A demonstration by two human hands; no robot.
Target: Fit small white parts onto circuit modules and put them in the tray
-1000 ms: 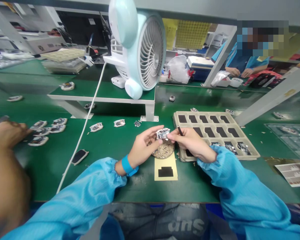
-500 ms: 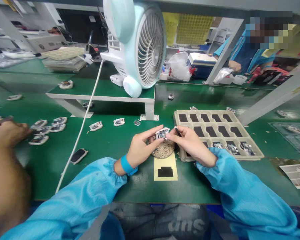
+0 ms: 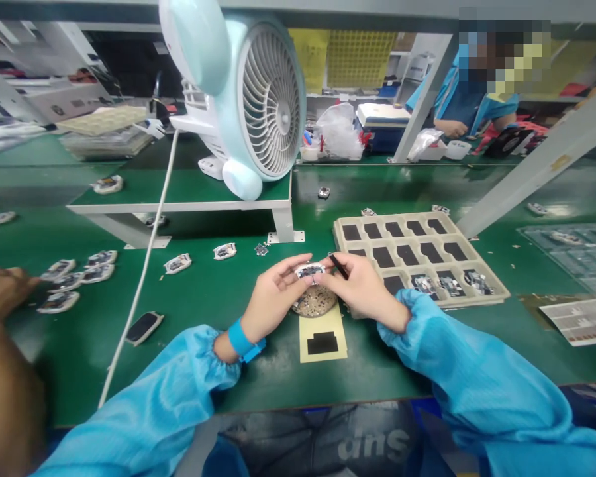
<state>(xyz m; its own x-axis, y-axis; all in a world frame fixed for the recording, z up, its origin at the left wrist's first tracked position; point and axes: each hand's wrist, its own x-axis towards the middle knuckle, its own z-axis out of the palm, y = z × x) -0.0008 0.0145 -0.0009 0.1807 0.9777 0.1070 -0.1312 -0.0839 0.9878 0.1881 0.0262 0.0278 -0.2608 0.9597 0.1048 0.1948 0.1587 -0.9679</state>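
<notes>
Scarcely moved since earlier: left hand and right hand, grips clamped on small module just above round dish on bench; black stick also tucked in right hand.

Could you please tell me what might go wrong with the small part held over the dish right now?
1. The part is pinched only at the fingertips of the left hand and right hand, above the dish; a slip could drop it in.
2. The right hand also holds a black tool close to the part, so its tip might scratch it.
3. The cable runs close by the left sleeve and could snag.
</notes>
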